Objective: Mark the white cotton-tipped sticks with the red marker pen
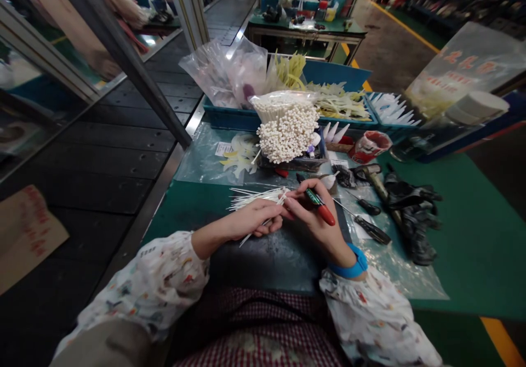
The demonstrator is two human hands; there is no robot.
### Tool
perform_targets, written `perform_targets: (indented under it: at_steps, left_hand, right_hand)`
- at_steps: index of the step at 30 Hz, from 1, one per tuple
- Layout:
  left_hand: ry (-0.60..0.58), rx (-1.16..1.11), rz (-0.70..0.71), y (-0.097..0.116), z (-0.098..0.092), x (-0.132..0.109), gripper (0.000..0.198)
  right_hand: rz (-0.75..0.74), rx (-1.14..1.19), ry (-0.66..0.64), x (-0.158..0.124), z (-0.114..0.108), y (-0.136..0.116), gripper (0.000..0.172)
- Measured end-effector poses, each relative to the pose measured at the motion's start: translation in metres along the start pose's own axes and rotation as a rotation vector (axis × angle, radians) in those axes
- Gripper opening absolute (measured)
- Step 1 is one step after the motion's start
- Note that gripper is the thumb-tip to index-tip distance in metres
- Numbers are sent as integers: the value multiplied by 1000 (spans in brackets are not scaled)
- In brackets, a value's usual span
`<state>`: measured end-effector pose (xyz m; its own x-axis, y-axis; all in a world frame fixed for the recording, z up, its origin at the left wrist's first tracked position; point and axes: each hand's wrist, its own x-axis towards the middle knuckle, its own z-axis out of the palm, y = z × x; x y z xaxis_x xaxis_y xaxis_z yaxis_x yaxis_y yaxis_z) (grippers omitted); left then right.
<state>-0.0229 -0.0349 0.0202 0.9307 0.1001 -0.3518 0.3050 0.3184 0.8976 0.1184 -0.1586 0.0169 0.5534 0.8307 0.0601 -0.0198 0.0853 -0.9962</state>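
My left hand (pixel 261 216) is closed around a few thin white stems (pixel 246 239), whose ends poke out below and above the fingers. A marker pen (pixel 316 198), dark with a red end, is tucked in my right hand (pixel 318 219). The fingertips of that hand meet the stem tips beside my left hand. On the table just behind lies a loose pile of white stems (pixel 242 198). A big bundle of white round-tipped stems (pixel 287 137) stands beyond in a clear wrapper. My right palm is hidden.
A blue tray (pixel 230 116) with plastic bags and yellow-green petals (pixel 337 101) stands at the back. To the right are a screwdriver (pixel 372 230), a red cup (pixel 371 147), black gloves (pixel 411 208) and a clear bottle (pixel 452 123). A metal post (pixel 135 55) rises at left.
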Motion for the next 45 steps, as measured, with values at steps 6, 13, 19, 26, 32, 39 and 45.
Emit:
perform_targets:
  at_steps: [6,13,19,26,32,39,45]
  left_hand:
    - [53,159,29,2,2,0,43]
    - [30,109,15,0,1,0,47]
    - [-26,118,-3,0,-2,-2,50]
    - [-37,-201,-56,6,-1,-2,41]
    - [-88,-383,-126,12,-4,-2,29]
    - [438,296,368,16,-1,-6,28]
    - [521,550,469,15,-3,-7,24]
  right_hand:
    - [61,49,35,1,2,2,41]
    - [15,26,124,0,4,3,41]
    - [-26,18,123,2,2,4,38]
    - [-74,104,100,0,3,5,38]
    - [-214,-26,36,-5,5,-6,31]
    - [-586,-284,271,-9,-1,4,19]
    - [-845,-549,191,-19,-15,7,34]
